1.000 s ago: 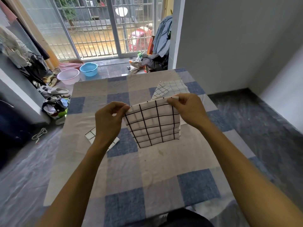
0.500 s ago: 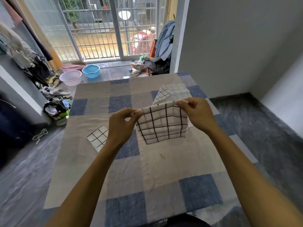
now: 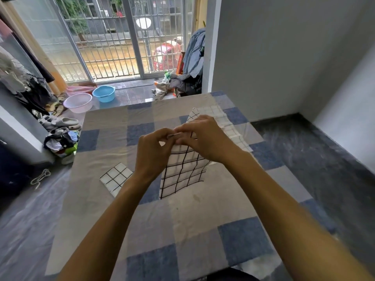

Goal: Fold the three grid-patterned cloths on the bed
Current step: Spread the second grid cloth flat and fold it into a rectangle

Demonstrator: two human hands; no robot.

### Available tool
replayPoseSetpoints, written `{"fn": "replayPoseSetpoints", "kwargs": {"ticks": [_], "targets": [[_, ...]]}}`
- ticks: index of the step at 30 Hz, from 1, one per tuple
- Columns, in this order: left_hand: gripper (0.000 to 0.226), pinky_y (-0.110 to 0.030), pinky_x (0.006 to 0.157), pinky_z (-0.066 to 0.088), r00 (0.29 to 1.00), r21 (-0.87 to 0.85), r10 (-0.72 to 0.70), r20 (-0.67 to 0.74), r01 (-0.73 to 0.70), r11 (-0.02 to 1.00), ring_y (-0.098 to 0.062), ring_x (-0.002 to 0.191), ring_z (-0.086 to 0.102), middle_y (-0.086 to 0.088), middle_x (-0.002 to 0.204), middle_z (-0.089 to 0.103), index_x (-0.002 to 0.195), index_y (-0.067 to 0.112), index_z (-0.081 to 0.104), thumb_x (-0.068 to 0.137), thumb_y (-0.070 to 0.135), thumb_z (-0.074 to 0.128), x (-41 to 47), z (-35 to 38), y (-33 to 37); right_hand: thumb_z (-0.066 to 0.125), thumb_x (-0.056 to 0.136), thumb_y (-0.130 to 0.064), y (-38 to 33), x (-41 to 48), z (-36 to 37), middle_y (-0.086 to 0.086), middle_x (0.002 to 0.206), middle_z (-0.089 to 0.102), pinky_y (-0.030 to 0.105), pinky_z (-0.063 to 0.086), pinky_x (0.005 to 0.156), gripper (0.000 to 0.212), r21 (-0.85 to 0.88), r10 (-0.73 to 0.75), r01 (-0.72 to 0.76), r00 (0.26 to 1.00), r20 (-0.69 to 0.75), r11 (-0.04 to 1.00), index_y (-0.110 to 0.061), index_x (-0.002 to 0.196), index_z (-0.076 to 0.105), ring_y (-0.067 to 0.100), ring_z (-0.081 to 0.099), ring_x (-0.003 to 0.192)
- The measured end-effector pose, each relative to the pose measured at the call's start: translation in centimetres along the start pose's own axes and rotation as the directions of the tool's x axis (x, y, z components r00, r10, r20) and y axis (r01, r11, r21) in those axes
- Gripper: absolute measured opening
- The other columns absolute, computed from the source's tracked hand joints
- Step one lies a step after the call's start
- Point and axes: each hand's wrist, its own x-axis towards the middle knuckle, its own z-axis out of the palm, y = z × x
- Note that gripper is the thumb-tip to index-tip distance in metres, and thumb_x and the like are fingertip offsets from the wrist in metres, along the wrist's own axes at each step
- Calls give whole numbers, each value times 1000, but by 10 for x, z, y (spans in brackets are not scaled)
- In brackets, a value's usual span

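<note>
Now, held cloth (image 3: 182,173): hangs over mid-bed (image 3: 203,230); looks light, limp, likely to slip.
Left hand (image 3: 154,153): pinches a top corner.
Right hand (image 3: 205,138): pinches the other corner, fingertips meeting.
Best hold: top corners.
Folded cloth (image 3: 115,177): 8 o'clock.
Spread cloth (image 3: 229,122): 1 o'clock.

Soft matt grid-patterned cloth (image 3: 183,171) over a matt woven bedsheet (image 3: 154,230); glossy plastic basins (image 3: 103,93).

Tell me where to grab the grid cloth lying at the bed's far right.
Pinch the far cloth at the corners of its exposed right edge, coming down from the right: it lies flat on the bed, and its near-left part is hidden behind the right hand.
</note>
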Motion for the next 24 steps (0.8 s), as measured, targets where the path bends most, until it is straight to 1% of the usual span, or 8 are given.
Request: {"fn": "replayPoseSetpoints", "kwargs": {"ticks": [2,5,7,9,13,19,22,24], "targets": [[6,-3,67,40,997,-28,-44,-56,42,999,11,74,56,11,76,63,91,21,65,86,18,66,-2,-5,6,67,84,-35,-4,7,-6,-5,91,71,23,34,77,27,12,14,-15,997,70,1000,-25,109,70,0,46,77],[14,-8,60,44,972,-193,-169,-165,136,972,8,69,58,12,73,58,103,13,52,91,16,59,-9,-5,17,68,84,-34,-12,17,-10,-3,87,71,24,45,69,21,72,47,-56,992,120,996,-23,101,74,2,51,69],[17,-22,55,47,965,-273,-232,-119,193,943,-7,62,59,0,71,61,110,15,45,95,22,50,-17,-2,17,67,85,-33,-15,22,-10,-3,88,72,22,44,68,19,121,71,-84,991,109,989,-21,99,74,5,56,74],[14,-33,56,46,968,-247,-245,-64,222,943,-20,62,55,-9,71,59,98,12,50,96,25,48,-28,1,9,65,87,-34,-16,24,-13,-2,91,72,22,44,70,20,170,110,-122,991,80,978,-20,98,74,7,58,79],[24,-18,55,42,961,-215,-277,-17,268,939,-11,61,55,-2,66,61,75,8,59,91,26,56,-45,4,-6,65,87,-36,-8,28,-18,-5,89,70,20,44,70,20,217,180,-190,982,63,958,-21,95,73,6,59,81],[23,-18,75,49,956,-164,-256,143,278,946,-2,80,63,8,82,68,85,14,68,86,36,60,-53,-5,-16,62,89,-35,3,30,-24,-16,77,61,18,40,64,13,213,221,-231,973,70,949,-24,86,69,-1,54,73],[21,-16,79,48,957,-158,-226,180,255,954,-3,84,63,8,84,70,86,15,69,87,35,61,-50,-10,-13,62,89,-34,9,33,-15,-6,89,66,27,47,74,19,204,261,-268,964,59,942,-21,100,69,8,58,83],[18,-13,77,46,962,-161,-221,162,247,955,-3,83,63,7,84,70,86,15,70,87,32,62,-48,-12,-10,63,88,-35,11,31,-3,0,112,63,31,43,88,38,157,273,-271,962,7,950,-22,123,58,14,54,103]]}}
